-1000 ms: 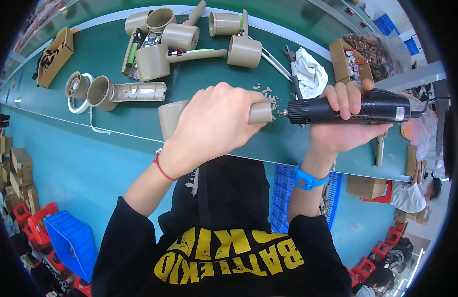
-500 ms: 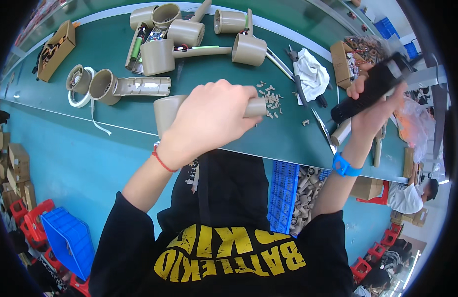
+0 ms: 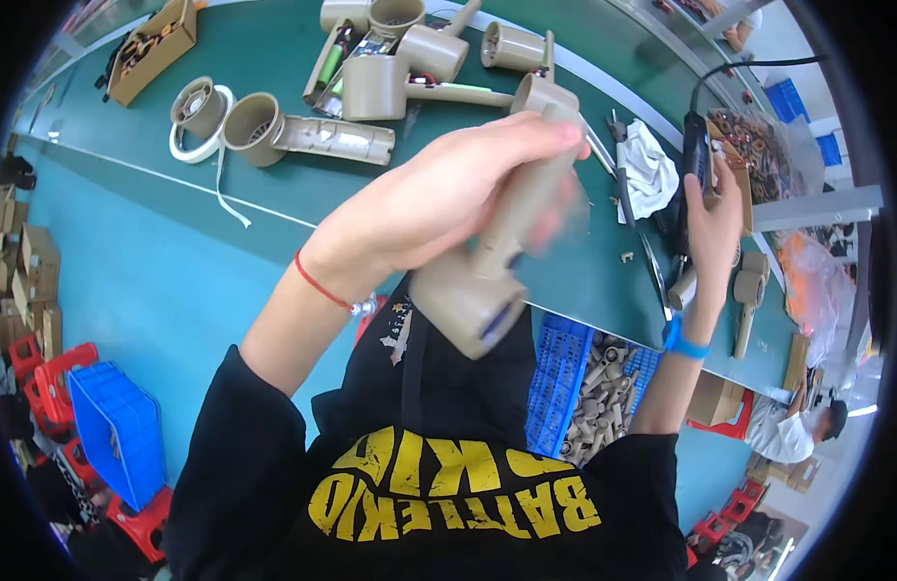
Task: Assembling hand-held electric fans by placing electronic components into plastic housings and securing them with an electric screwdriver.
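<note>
My left hand (image 3: 458,189) grips a beige housing shaped like a hair dryer (image 3: 468,300) by its handle. The handle tilts up to the right, and the wide round head hangs low over the table's near edge. Blur hides some of the fingers behind it. At the right, my right hand (image 3: 715,208) lies against a black corded power tool (image 3: 697,145), probably an electric screwdriver. Its thumb and fingers look apart, and the tool stands mostly to their left. Nearest my left hand, another beige housing (image 3: 545,94) sits on the green table (image 3: 448,121).
Several beige housings (image 3: 374,87) stand at the back. A cup-ended housing half (image 3: 342,142) and white tape (image 3: 192,150) lie left. A white cloth (image 3: 649,169), tweezers-like metal tools (image 3: 654,266) and a parts box (image 3: 153,53) are around. Below is a blue crate (image 3: 560,373).
My left hand has turned the housing from lying flat to tilted, head toward me. My right hand has lowered the black tool beside the cloth, its fingers loosened. The view has shifted.
</note>
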A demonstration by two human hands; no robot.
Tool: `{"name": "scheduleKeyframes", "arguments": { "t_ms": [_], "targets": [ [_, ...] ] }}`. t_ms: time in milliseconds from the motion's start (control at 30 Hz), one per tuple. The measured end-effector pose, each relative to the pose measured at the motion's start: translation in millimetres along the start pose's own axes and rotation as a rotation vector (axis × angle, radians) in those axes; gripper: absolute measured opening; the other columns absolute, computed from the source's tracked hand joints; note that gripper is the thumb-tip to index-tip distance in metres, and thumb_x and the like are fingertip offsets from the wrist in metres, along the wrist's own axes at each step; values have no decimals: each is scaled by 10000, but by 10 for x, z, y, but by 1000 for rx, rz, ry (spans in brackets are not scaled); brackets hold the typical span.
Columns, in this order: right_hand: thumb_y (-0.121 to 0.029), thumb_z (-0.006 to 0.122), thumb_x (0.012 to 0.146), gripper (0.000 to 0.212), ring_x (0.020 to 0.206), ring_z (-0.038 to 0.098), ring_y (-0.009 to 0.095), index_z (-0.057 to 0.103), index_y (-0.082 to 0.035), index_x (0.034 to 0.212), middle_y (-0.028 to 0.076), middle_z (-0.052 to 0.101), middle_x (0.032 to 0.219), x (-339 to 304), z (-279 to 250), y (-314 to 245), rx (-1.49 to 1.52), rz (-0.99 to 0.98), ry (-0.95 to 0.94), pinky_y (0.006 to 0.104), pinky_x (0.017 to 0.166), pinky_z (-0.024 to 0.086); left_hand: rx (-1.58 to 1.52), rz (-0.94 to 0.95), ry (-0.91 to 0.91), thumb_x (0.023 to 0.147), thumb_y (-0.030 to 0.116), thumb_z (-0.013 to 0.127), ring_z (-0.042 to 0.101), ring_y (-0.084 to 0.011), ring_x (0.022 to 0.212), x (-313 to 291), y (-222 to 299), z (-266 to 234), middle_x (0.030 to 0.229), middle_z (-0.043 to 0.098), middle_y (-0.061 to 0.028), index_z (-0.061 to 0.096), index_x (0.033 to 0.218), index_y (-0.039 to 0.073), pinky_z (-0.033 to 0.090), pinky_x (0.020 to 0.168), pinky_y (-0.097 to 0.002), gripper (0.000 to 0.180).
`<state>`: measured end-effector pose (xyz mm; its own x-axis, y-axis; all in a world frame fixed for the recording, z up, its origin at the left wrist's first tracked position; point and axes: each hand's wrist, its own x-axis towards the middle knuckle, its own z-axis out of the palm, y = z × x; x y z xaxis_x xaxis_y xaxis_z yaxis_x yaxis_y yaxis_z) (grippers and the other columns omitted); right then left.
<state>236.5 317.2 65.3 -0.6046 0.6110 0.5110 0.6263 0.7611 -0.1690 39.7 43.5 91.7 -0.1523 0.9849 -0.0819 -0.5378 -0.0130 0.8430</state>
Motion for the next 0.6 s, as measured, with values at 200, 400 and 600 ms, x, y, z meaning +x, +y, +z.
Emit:
{"name": "scheduleKeyframes", "arguments": {
  "t_ms": [200, 400, 600],
  "targets": [
    [-465, 931, 487, 1339, 1256, 464, 299, 163, -18, 1488, 185, 286, 1490, -969, -649, -1369, 1295, -156, -569, 433, 1027, 386, -424, 106, 70, 980, 333, 526, 611, -268, 1051, -56, -221, 92, 1082, 591, -115, 495, 1182, 16, 497, 913, -422, 377],
    [-187, 824, 703, 846, 1202, 499, 232, 353, 27, 1372, 159, 442, 1348, -1448, -504, -1510, 1302, 211, -420, 336, 985, 413, -399, 247, 286, 985, 369, 494, 615, -274, 1016, -62, -393, 241, 1049, 581, -133, 458, 1211, 25, 493, 902, -409, 413],
    [-245, 794, 704, 766, 1128, 523, 220, 430, 41, 1315, 160, 497, 1256, -1692, -430, -1464, 1422, 307, -439, 334, 958, 414, -595, 201, 185, 963, 330, 449, 592, -242, 859, -60, -587, 104, 911, 580, -53, 496, 1165, 41, 487, 805, -397, 356]
  ]
}}
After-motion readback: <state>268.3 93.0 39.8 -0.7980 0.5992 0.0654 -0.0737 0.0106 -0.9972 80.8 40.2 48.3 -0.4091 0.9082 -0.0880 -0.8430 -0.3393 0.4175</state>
